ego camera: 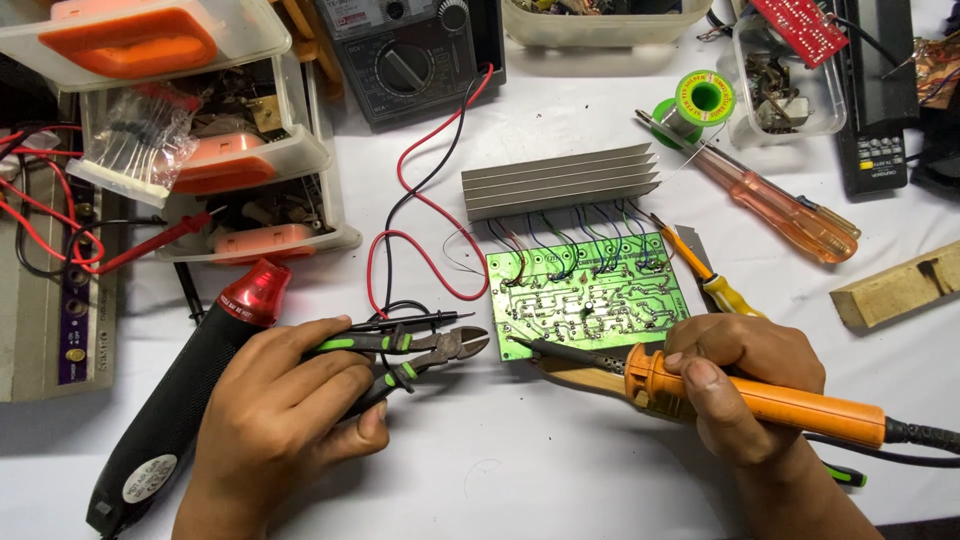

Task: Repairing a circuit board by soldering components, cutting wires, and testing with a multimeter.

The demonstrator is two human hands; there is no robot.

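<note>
1. Lying flat on the white table (560,470), middle of the scene: green circuit board (590,295), solder side up, wired along its far edge to a grey finned heat sink (560,180). Keeping that board flat and still while working on it seems wise, since those short wires look easy to strain.
2. Lying idle at the near left, just beside the left hand: black heat gun (190,395) with a red nozzle. Leaving it well apart from the work looks sensible.
3. Wrapping closed around an orange-handled soldering iron (700,390): right hand (745,385), thumb pressing on top of the handle, tip reaching left to the board's near left edge. Resting the heel of the hand on the table would probably be steadying the tip; touching one joint only, not bridging neighbours.
4. Curling shut around green-and-black cutters (425,355): left hand (285,400), also pinning a thin black probe (425,320) along the top. Cutter blades appearing nearly closed, pointing right, near the board but not touching it.
5. Standing far right: green solder spool (700,98), beside an orange screwdriver (780,205). Keeping the red and black leads (420,215) away from the hot tip seems advisable.
</note>
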